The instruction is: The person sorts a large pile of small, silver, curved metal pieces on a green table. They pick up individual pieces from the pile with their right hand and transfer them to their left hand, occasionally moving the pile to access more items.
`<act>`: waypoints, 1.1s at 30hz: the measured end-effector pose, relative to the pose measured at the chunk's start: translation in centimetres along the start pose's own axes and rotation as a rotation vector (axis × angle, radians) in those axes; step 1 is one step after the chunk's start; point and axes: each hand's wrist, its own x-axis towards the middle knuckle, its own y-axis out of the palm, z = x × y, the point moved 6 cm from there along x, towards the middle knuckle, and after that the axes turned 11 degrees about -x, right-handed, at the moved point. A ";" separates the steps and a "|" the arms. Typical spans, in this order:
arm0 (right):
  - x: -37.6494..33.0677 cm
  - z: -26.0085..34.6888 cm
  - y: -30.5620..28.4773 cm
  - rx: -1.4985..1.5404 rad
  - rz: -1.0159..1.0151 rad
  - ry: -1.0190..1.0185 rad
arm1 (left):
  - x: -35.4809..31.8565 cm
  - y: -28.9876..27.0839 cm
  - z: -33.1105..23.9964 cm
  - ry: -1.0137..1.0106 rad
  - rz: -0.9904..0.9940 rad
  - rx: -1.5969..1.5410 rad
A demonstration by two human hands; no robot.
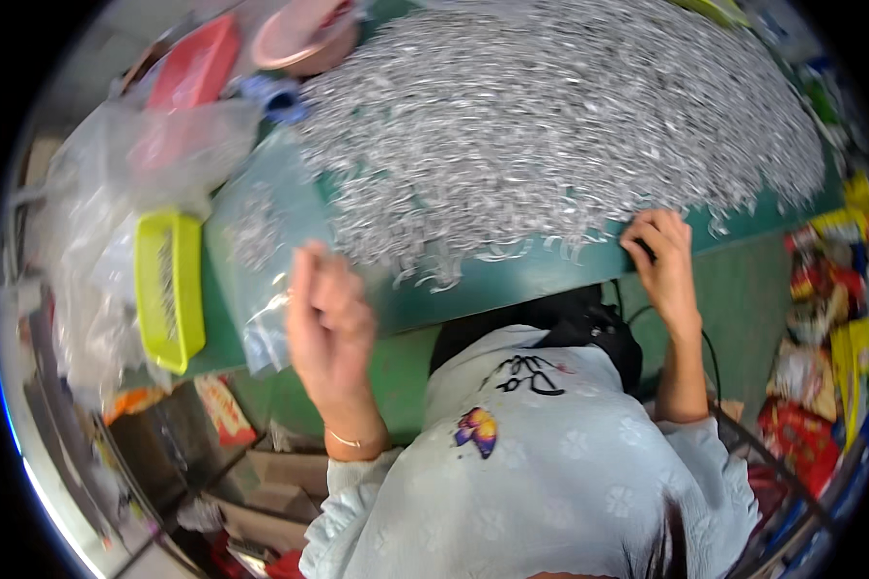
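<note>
A broad heap of small, curved, silvery pieces (550,116) covers most of the green table (512,280). At the heap's near edge, right of centre, my right hand (661,256) has its fingers curled together; what they hold, if anything, is hidden. My left hand (330,323) is raised at the table's front edge, smeared by motion, so its grip is unclear. Just beyond it lies a clear plastic bag (268,333) with a small cluster of silvery pieces (254,230) on or in it.
Left of the bag, a yellow-green tray (191,289) holds some small pieces. Farther back are crumpled clear plastic (87,222), a red tray (198,63), a blue roll-like thing (278,98) and a pink bowl (309,56). Colourful packages (801,434) crowd the right side; cardboard boxes (280,478) stand lower left.
</note>
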 end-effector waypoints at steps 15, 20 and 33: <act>0.9 4.0 0.9 0.291 0.004 -0.016 | -1.5 -9.0 15.7 -0.701 -0.406 0.363; 2.9 7.8 4.4 0.173 0.114 -0.306 | -2.1 -9.8 14.9 -0.690 -0.363 0.215; 5.3 10.4 5.4 -0.029 0.171 -0.376 | -3.6 -10.4 11.0 -0.548 -0.398 0.218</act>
